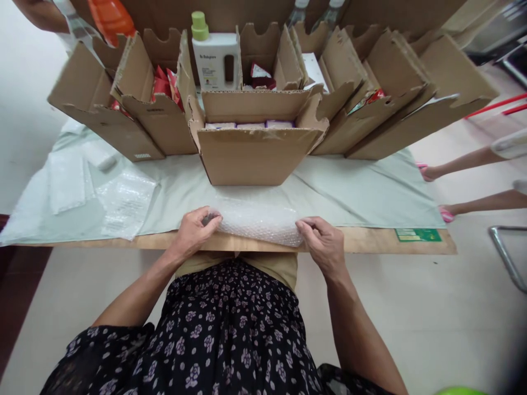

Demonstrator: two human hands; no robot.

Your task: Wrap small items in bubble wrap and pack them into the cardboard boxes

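A sheet of clear bubble wrap [259, 222] lies along the front edge of the table, partly curled over. My left hand [195, 229] pinches its left end between thumb and fingers. At the right end, my right hand [324, 241] is closed on the wrap's corner in the same way. Whether anything lies inside the wrap I cannot tell. Just beyond it stands a low cardboard box [255, 159] with several purple-and-white packs [251, 125] showing at its top.
Several cardboard bins [144, 123] stand in a row behind, holding red packets [162, 85] and a white detergent bottle [216, 60]. More bubble wrap pieces [127, 200] lie at left on the pale green cloth [354, 186]. Another person's legs [465, 170] show at right; an arm [41, 13] appears top left.
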